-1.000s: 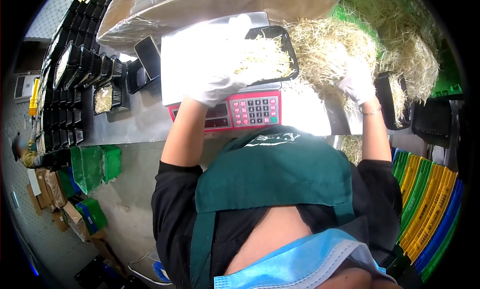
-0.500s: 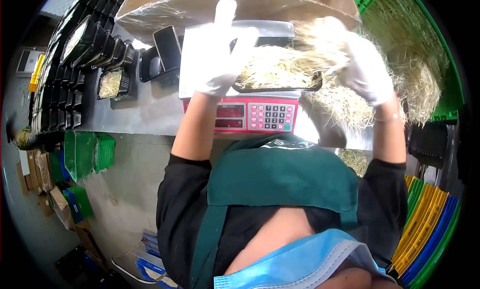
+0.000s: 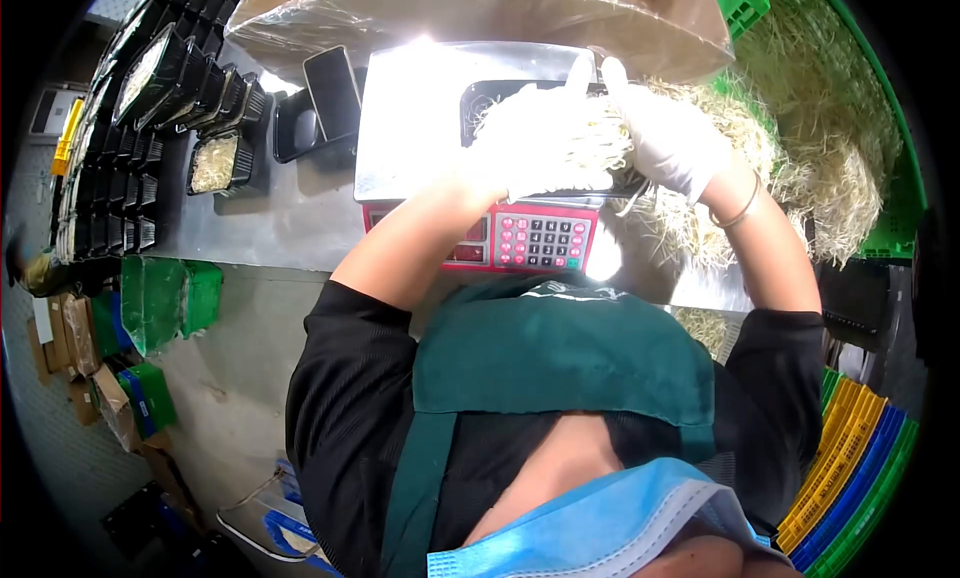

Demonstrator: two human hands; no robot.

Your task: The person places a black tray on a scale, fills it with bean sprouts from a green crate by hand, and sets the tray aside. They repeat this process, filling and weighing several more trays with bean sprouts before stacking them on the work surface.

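A black plastic tray [image 3: 470, 113] sits on the pan of the red electronic scale [image 3: 497, 240]. Over it is a bunch of pale bean sprouts [image 3: 608, 146], squeezed between my two white-gloved hands. My left hand [image 3: 545, 143] curls around the bunch from the left, covering most of the tray. On the other side, my right hand [image 3: 668, 143] presses against the bunch with its thumb up; some of its fingers are hidden. A loose heap of bean sprouts [image 3: 690, 223] lies on the metal table just right of the scale.
Stacked black trays [image 3: 125, 173] line the left side, with a filled tray [image 3: 215, 165] near them. A phone [image 3: 331, 93] leans on another black tray. Behind the scale stands a plastic-wrapped cardboard box [image 3: 480, 23]. At right is a green crate [image 3: 885, 233] of sprouts.
My right hand has brought its sprouts left to the tray. My left hand has shifted right and lower, over the tray, and the hands now meet around the sprouts.
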